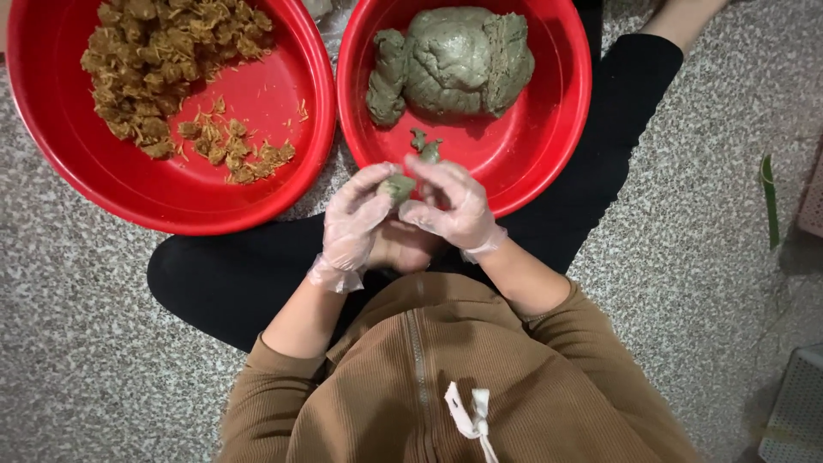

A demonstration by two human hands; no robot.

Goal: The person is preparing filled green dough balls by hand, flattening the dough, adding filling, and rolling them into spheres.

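Both my hands wear thin clear plastic gloves and meet over my lap. My left hand (353, 225) and my right hand (454, 206) pinch a small grey-green lump of dough (399, 187) between their fingertips. Just beyond them a red basin (561, 111) holds a large mass of the same grey-green dough (454, 60), with a small scrap of dough (426, 147) near its front rim. To the left, a second red basin (283, 163) holds several brown shredded filling balls (159, 60).
I sit cross-legged on a speckled grey floor (686, 257), in black trousers and a brown zip top. A green leaf strip (769, 199) lies at the right. A pale perforated crate corner (797, 403) shows at lower right.
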